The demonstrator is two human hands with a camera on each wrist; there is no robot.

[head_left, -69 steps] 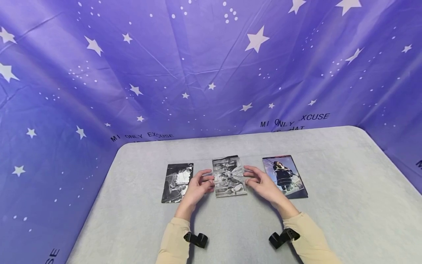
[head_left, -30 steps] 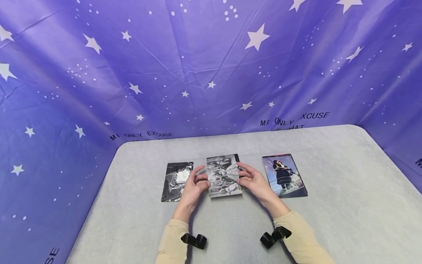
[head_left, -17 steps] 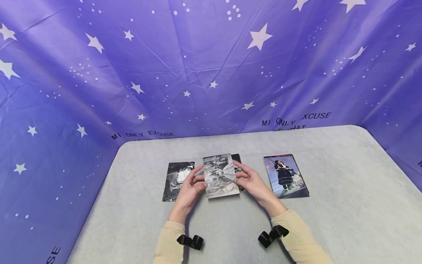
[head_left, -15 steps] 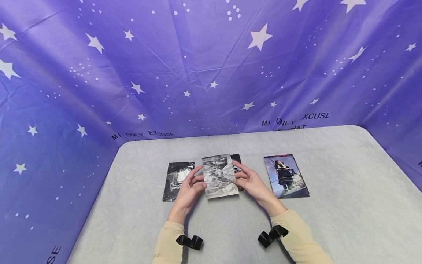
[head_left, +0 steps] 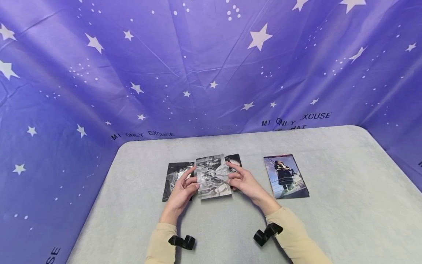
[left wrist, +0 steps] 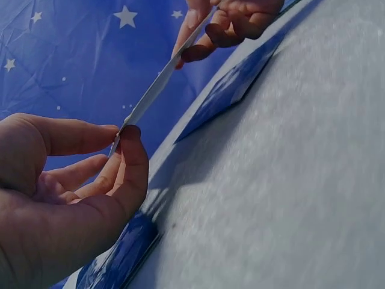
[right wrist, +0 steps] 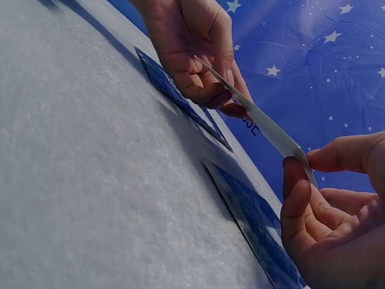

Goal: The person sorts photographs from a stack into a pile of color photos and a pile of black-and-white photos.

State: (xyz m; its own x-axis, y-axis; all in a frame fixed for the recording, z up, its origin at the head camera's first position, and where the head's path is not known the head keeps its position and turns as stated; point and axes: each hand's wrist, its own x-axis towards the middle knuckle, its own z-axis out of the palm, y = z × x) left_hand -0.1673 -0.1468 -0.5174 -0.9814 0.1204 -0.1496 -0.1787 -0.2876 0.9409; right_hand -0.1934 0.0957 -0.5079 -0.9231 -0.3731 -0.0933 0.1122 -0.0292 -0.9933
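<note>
Between my two hands a black-and-white photo is held just above the table, seen nearly edge-on in both wrist views. My left hand pinches its left edge between thumb and fingers. My right hand pinches the opposite edge the same way. Underneath and to the right, a dark photo lies on the table, partly covered by the held one and my right fingers. At the left, another black-and-white photo lies flat, partly hidden behind my left hand.
A colour photo of figures at a ship's railing lies to the right, apparently on top of others. The grey table meets a purple star-printed cloth at its back and sides. Black straps with cameras sit on both wrists.
Both hands have taken hold of the middle photo, lifted it and moved it left towards the left-hand photo. The dark photo beneath it has come into view.
</note>
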